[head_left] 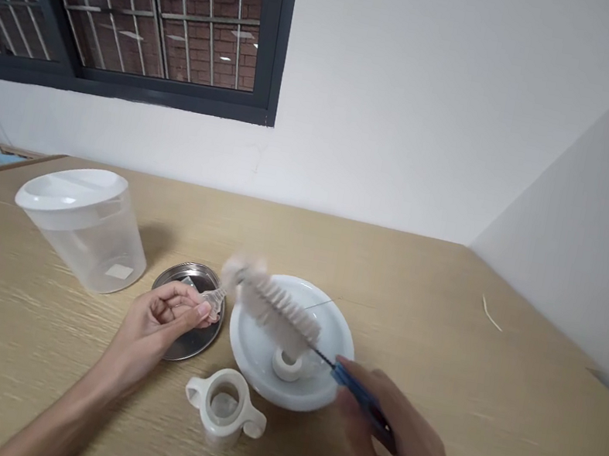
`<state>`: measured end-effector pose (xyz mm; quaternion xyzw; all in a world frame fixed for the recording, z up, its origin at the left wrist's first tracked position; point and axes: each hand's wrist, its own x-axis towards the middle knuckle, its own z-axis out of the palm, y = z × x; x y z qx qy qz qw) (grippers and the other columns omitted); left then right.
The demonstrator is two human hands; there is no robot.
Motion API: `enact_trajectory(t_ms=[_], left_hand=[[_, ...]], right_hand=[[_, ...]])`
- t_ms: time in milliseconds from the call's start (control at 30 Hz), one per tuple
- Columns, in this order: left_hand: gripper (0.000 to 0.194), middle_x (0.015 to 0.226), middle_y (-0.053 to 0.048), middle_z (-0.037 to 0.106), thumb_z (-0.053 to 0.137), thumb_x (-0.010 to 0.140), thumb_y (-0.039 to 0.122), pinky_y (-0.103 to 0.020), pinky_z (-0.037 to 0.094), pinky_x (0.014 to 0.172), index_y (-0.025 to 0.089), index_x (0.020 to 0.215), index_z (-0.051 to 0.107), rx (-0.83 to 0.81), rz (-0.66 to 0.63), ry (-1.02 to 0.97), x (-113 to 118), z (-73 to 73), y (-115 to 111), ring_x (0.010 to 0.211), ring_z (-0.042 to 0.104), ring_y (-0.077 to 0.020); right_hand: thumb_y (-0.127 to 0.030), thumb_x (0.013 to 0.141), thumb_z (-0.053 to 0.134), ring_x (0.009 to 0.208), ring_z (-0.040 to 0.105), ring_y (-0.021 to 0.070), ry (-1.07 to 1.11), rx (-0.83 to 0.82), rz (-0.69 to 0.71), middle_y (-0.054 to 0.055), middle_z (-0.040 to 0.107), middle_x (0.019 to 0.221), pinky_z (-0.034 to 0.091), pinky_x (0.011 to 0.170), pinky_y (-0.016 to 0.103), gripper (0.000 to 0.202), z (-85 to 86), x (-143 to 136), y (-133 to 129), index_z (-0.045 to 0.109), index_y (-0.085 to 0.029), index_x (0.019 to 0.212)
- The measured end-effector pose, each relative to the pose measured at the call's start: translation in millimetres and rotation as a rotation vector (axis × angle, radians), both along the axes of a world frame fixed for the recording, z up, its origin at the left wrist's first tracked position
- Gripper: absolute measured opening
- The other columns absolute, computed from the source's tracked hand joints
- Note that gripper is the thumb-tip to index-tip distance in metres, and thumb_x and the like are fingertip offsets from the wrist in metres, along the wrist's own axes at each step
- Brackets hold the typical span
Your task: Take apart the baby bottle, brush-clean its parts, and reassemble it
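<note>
A bottle brush point(280, 314) with white bristles and a blue handle is gripped in my right hand point(396, 441). Its tip, slightly blurred, comes close to a small clear bottle nipple point(213, 303) pinched in my left hand point(171, 318). I cannot tell whether brush and nipple touch. Beneath my left hand lies a round metal dish point(189, 349), partly hidden, with a small shiny item in it. Under the brush a white plate point(341, 337) holds a white ring point(286, 366). In front of the plate stands a small two-handled bottle point(225, 403), its mouth uncovered.
A translucent plastic pitcher point(90, 237) with a white rim stands at the left on the wooden table point(416, 295). A thin pale strip point(491, 314) lies at the far right. Behind the table are a white wall point(386, 101) and a barred window point(172, 8).
</note>
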<state>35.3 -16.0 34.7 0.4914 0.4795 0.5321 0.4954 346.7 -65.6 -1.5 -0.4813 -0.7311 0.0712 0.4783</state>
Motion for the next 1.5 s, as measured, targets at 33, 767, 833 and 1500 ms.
enact_trajectory(t_ms=[33, 767, 833, 1500], left_hand=[[0.033, 0.083, -0.007, 0.081, 0.089, 0.075, 0.040, -0.023, 0.059, 0.080, 0.017, 0.086, 0.069, 0.004, -0.003, 0.002, -0.1, -0.2, 0.0, 0.078, 0.076, -0.0164], [0.034, 0.115, -0.007, 0.079, 0.087, 0.081, 0.028, -0.023, 0.062, 0.094, 0.017, 0.111, 0.074, -0.074, 0.013, -0.320, 2.9, 3.8, -3.0, 0.098, 0.079, -0.0188], [0.031, 0.113, -0.009, 0.080, 0.085, 0.083, 0.027, -0.022, 0.064, 0.090, 0.015, 0.110, 0.076, -0.141, 0.010, -0.378, 2.4, 2.5, -1.3, 0.095, 0.079, -0.0184], [0.013, 0.092, -0.015, 0.081, 0.065, 0.092, 0.003, -0.021, 0.067, 0.071, 0.007, 0.087, 0.077, -0.281, 0.029, -0.523, 5.7, 2.4, 0.8, 0.072, 0.079, -0.0154]], right_hand=[[-0.025, 0.098, 0.059, 0.068, 0.070, 0.0128, -0.020, 0.009, 0.035, 0.003, 0.072, 0.091, 0.060, 0.060, 0.019, 0.027, -0.3, -0.4, 0.6, 0.066, -0.026, 0.124], [-0.029, 0.098, 0.059, 0.067, 0.071, 0.0131, -0.037, 0.030, -0.094, 0.000, 0.072, 0.085, 0.060, 0.057, 0.019, 0.020, 1.5, 5.4, 0.8, 0.067, -0.026, 0.116], [-0.029, 0.099, 0.059, 0.066, 0.070, 0.0126, -0.035, 0.029, -0.089, -0.001, 0.072, 0.085, 0.059, 0.056, 0.019, 0.020, 1.7, 5.0, 0.5, 0.067, -0.025, 0.116], [-0.028, 0.100, 0.058, 0.063, 0.068, 0.0110, -0.022, 0.094, -0.121, 0.001, 0.068, 0.082, 0.057, 0.054, 0.015, 0.022, -0.8, -4.5, -0.6, 0.066, -0.024, 0.120]])
